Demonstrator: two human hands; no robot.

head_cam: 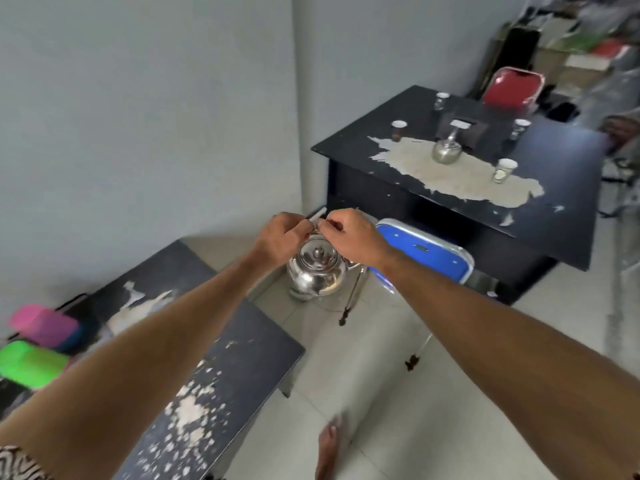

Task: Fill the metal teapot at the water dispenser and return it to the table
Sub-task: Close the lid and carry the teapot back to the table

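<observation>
1. Standing beyond the teapot [317,268] at the upper right, a black desk [554,216] with peeling paint is seen; a second, smaller teapot [446,151] and four paper cups rest on it.
2. A worn dark bench [207,341] is placed to the left of the teapot, with pink and green containers at its far left end.
3. A blue chair [426,249] is set just right of the teapot, between it and the desk.
4. The shiny metal teapot, lid on, is held in the air above the tiled floor [381,393].
5. Its handle is gripped from above by the left hand [282,237] and the right hand [349,233], fingers curled closed around it, fingertips nearly touching.
</observation>
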